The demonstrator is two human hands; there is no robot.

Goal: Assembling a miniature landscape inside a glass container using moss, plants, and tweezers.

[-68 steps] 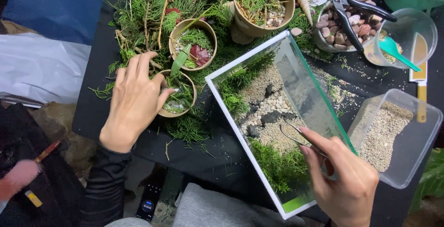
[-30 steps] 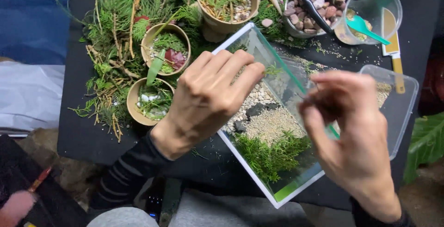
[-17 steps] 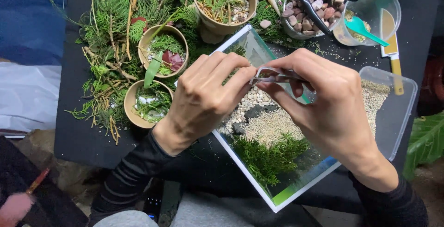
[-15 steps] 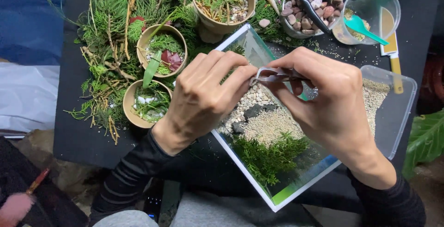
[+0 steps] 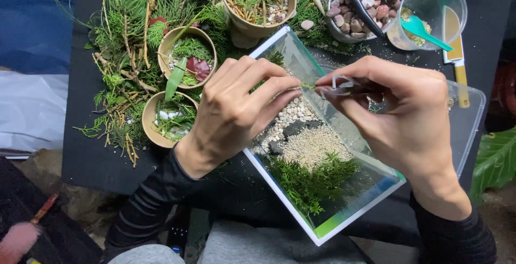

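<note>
Green and very thin, the sprig sits above the glass tank, over its pebbles. My left hand pinches 1 end with fingertips together. My right hand closes on metal tweezers touching the sprig.

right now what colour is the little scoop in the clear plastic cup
Teal green; the scoop lies in the cup, seen in the head view.

Both hands hide the glass tank's middle, perhaps pebbles.
</note>
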